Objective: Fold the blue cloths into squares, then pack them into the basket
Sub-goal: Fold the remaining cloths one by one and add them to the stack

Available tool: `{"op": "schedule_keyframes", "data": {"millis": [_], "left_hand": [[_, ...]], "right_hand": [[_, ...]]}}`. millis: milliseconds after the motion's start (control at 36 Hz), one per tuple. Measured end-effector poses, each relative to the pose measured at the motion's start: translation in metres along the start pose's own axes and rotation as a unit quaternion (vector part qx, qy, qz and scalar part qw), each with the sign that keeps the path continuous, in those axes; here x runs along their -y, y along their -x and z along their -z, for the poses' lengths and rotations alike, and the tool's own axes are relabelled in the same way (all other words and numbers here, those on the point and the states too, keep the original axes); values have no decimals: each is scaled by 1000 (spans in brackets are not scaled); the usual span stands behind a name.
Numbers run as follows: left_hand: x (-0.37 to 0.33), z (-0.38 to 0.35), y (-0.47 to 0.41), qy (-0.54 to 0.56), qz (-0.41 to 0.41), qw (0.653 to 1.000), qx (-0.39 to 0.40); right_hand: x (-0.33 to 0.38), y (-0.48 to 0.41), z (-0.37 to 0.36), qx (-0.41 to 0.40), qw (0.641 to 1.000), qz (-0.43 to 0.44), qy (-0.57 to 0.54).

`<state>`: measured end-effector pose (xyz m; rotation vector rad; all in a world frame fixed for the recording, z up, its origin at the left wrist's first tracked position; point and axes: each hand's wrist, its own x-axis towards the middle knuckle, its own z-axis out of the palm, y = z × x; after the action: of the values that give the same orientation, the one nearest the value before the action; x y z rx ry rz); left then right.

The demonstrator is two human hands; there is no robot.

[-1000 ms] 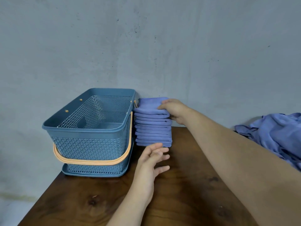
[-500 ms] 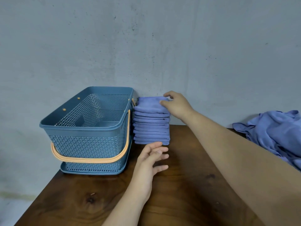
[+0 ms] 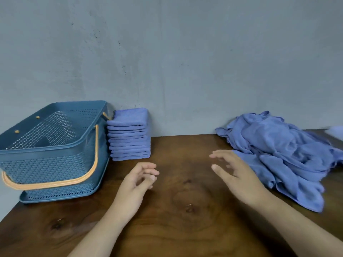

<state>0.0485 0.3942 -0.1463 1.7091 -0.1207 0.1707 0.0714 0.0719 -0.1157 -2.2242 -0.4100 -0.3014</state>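
Mid-table [image 3: 185,229], left hand [image 3: 137,182], right hand [image 3: 239,179] beside pile [image 3: 282,151]

A dark brown wooden table [image 3: 185,229] with visible knots stands against a grey wall. A blue perforated plastic basket [image 3: 46,167] with an orange handle folded down sits at its far left corner. Touching the basket's right side stands a neat stack of folded blue cloths [image 3: 130,138]. Well to the right of the basket lies a crumpled heap of unfolded blue cloths [image 3: 282,156].

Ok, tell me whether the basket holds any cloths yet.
Empty, as far as shows: inside the basket only bare mesh is visible; the folded stack stands outside, beside it.
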Motion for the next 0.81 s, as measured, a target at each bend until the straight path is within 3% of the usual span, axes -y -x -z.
{"op": "schedule_keyframes", "data": {"millis": [167, 278, 611, 722, 806], "left_hand": [[-7, -46, 17, -87, -21, 995, 33], [-19, -80, 20, -140, -29, 988, 61], [-43, -245, -37, -183, -81, 966, 164], [-57, -297, -80, -239, -138, 947, 164], [-67, -331, -129, -292, -158, 936, 121]], "right_hand": [[-47, 37, 41, -117, 991, 12, 57], [-59, 35, 55, -147, 986, -12, 72], [-103, 29, 95, -295, 945, -63, 126], [-115, 24, 102, -325, 926, -110, 156], [-116, 21, 98, -339, 918, -116, 167]]}}
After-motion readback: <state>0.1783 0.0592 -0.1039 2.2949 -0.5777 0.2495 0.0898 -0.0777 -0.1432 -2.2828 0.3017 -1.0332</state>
